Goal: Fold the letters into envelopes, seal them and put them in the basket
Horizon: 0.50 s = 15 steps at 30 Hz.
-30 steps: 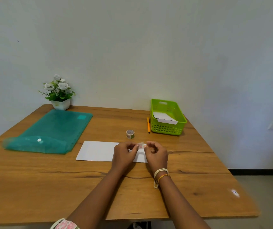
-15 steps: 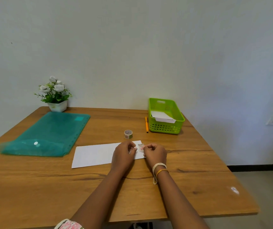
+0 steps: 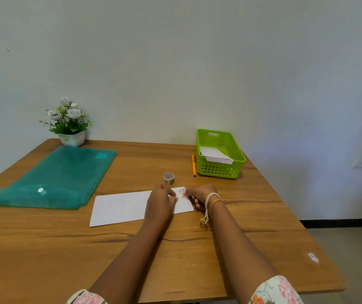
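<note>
Nearest, on the wooden table [image 3: 44,249], a white envelope [image 3: 120,208] lies flat. The left hand [image 3: 161,199] rests on its right part, fingers curled down onto the paper beside a small pink sticker [image 3: 182,192]. The right hand [image 3: 198,197] sits at the envelope's right edge, fingers curled, fingertips at the sticker; whether it pinches it I cannot tell. Just beyond stands a tape roll [image 3: 168,178]. Left lies a green folder [image 3: 61,178]. Farther right, an orange pen [image 3: 193,165] lies beside the green basket [image 3: 234,148], which holds white envelopes [image 3: 214,153]. A flower pot [image 3: 71,138] stands at the back left.
</note>
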{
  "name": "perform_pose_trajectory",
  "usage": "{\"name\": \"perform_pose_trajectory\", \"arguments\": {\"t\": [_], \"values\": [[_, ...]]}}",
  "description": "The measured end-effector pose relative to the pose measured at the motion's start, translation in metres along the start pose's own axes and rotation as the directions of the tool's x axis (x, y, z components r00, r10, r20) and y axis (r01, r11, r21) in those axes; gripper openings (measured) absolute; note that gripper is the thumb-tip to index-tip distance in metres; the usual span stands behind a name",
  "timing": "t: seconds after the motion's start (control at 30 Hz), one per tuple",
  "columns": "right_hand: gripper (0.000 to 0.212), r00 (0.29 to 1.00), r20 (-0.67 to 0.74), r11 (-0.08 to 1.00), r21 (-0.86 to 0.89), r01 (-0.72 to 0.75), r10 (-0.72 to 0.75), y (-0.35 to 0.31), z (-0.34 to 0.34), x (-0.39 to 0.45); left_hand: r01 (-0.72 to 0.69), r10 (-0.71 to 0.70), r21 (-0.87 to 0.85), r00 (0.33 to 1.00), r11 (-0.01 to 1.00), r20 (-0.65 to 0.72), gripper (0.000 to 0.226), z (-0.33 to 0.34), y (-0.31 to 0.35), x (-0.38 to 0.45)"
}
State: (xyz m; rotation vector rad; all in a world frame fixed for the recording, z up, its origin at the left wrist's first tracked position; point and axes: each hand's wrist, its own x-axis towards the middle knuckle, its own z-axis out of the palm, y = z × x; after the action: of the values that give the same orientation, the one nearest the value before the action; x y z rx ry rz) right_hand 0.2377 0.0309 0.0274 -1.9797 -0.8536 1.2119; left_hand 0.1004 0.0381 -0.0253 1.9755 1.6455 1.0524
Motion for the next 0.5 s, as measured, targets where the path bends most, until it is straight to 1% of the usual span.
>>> {"name": "perform_pose_trajectory", "arguments": {"t": [0.1, 0.2, 0.27, 0.37, 0.5], "values": [[0.029, 0.999, 0.037, 0.999, -0.002, -0.032, 0.032, -0.006, -0.001, 0.002, -0.063, 0.064, 0.046, 0.998, 0.997, -0.010, 0.019, 0.003, -0.002, -0.003], [0.028, 0.998, 0.050, 0.999, -0.017, -0.048, 0.049, -0.009, 0.001, 0.005, -0.096, 0.100, 0.155, 0.995, 0.983, -0.023, 0.022, 0.004, -0.003, -0.004], [0.028, 0.998, 0.044, 0.999, -0.015, -0.052, 0.053, -0.011, 0.003, 0.007, -0.101, 0.104, 0.203, 0.995, 0.974, -0.003, 0.024, 0.005, -0.005, -0.004], [0.028, 0.998, 0.042, 0.998, -0.019, -0.056, 0.057, -0.012, 0.005, 0.009, -0.107, 0.102, 0.207, 0.994, 0.972, 0.037, 0.030, 0.005, -0.005, -0.004], [0.030, 0.997, 0.054, 0.997, -0.053, -0.057, 0.060, -0.013, 0.004, 0.008, -0.123, 0.102, 0.264, 0.990, 0.956, 0.093, 0.040, 0.005, -0.005, -0.004]]}}
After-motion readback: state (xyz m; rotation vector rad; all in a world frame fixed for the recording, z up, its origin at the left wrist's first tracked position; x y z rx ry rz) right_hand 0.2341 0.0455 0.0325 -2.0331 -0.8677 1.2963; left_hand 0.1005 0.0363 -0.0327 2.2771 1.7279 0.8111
